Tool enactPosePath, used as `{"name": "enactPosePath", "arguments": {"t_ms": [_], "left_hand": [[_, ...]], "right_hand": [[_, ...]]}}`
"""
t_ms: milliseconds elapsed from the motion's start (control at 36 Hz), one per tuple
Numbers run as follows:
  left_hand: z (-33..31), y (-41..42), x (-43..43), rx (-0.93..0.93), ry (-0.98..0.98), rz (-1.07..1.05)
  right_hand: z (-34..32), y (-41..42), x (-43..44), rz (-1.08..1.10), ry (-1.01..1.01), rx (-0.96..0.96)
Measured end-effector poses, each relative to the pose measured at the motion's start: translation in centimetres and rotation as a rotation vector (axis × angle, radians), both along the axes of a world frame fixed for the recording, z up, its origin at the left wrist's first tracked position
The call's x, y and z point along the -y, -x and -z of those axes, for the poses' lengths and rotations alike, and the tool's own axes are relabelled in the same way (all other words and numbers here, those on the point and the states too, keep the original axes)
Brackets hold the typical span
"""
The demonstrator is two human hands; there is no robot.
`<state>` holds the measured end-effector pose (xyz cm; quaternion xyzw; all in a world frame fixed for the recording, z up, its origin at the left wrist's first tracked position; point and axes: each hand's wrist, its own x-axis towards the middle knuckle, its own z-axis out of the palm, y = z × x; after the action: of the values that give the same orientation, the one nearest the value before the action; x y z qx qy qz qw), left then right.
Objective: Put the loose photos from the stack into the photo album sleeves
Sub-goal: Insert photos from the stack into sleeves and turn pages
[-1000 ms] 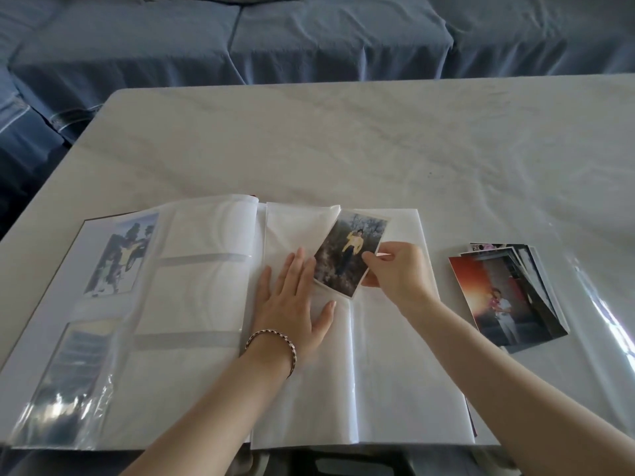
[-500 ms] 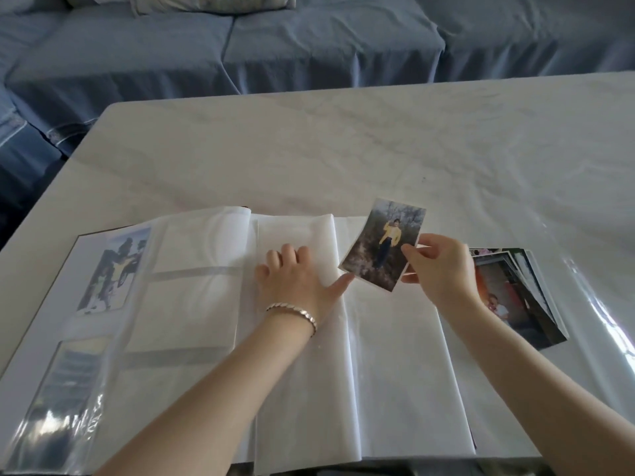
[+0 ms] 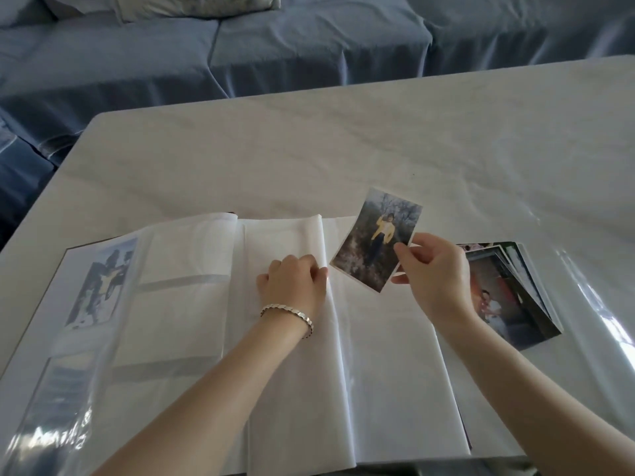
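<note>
- Head view: the right hand [image 3: 436, 273] pinches a glossy rectangular photo [image 3: 374, 238] by its lower right corner between thumb and forefinger. The other fingers are loosely bent beneath it.
- The photo is tilted, raised off the page just left of those fingers. It shows a figure in a yellow top.
- The left hand [image 3: 292, 283], with a braided metal bracelet [image 3: 288, 312] at the wrist, rests knuckles-up with its fingers curled on a thin, translucent white sheet [image 3: 285, 235] of the open photo album [image 3: 192, 304]. The fingertips are at the sheet's free edge, but a grip cannot be told.
- A fanned stack of photos [image 3: 515, 293] lies flat on the table [image 3: 309, 159], just right of the right-hand fingers.
- Shiny clear sleeves [image 3: 99, 283], far left of the left fingers, hold photos.
</note>
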<state>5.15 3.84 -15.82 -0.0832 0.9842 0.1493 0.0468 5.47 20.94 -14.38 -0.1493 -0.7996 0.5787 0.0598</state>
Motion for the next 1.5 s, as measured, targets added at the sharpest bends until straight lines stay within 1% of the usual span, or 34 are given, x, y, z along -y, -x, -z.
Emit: {"name": "enactPosePath", "arguments": {"t_ms": [139,250,333,389,500,556,639,778,889,1000,1056,1111,1167,1222,1278,1361,1417,1500], "left_hand": [[0.1,0.4,0.4,0.046,-0.033,-0.041],[0.6,0.1,0.7,-0.036,-0.022,-0.057],[1.5,-1.0,1.0,-0.109,0.049,0.038],[2.2,-1.6,1.2,-0.080,0.081,0.067],[2.5,-1.3,1.5,0.031,0.086,0.005],[2.5,-1.0,1.7,0.043,0.094,-0.004],[2.4,-1.0,1.9,0.009,0.065,-0.007],[2.1,-1.1,1.9,-0.109,-0.065,-0.040],[1.9,-1.0,2.0,-0.210,-0.143,-0.074],[1.4,-0.7,2.4,-0.294,-0.140,-0.039],[0.8,-0.6,2.3,-0.305,-0.106,-0.012],[0.2,-0.5,2.2,-0.262,-0.063,0.001],[-0.2,-0.4,2.1,-0.245,-0.075,-0.020],[-0.4,-0.5,2.2,-0.255,-0.089,-0.043],[-0.6,-0.7,2.2,-0.285,-0.114,-0.047],[-0.9,-0.9,2.1,-0.336,-0.176,-0.051],[-1.0,-1.0,2.0,-0.375,-0.180,-0.040],[-1.0,-1.0,2.0,-0.385,-0.172,-0.015]], "right_hand": [[0.3,0.0,0.6,-0.020,-0.005,-0.002],[0.6,-0.1,0.4,-0.011,-0.011,0.007],[0.7,-0.4,0.1,-0.011,-0.024,0.013],[0.6,-0.5,0.0,-0.002,-0.030,0.005],[0.6,-0.6,-0.2,0.003,-0.042,-0.006],[0.7,-0.6,-0.4,0.001,-0.047,-0.005],[0.9,-0.5,-0.4,-0.012,-0.033,-0.005],[0.5,-0.4,0.7,-0.040,-0.017,-0.049],[0.0,-0.5,2.2,-0.070,-0.149,-0.117],[-0.5,-0.7,3.4,-0.138,-0.361,-0.196],[-1.1,-0.8,4.1,-0.177,-0.425,-0.221],[-1.4,-0.8,4.6,-0.231,-0.438,-0.183],[-1.3,-0.9,4.8,-0.270,-0.414,-0.107],[-1.1,-0.8,4.8,-0.270,-0.316,-0.007],[-1.1,-0.3,4.8,-0.254,-0.160,0.138],[-0.5,1.1,4.4,-0.255,-0.051,0.321],[-0.1,2.1,4.2,-0.261,-0.025,0.381],[0.1,3.2,4.3,-0.298,-0.079,0.410]]}}
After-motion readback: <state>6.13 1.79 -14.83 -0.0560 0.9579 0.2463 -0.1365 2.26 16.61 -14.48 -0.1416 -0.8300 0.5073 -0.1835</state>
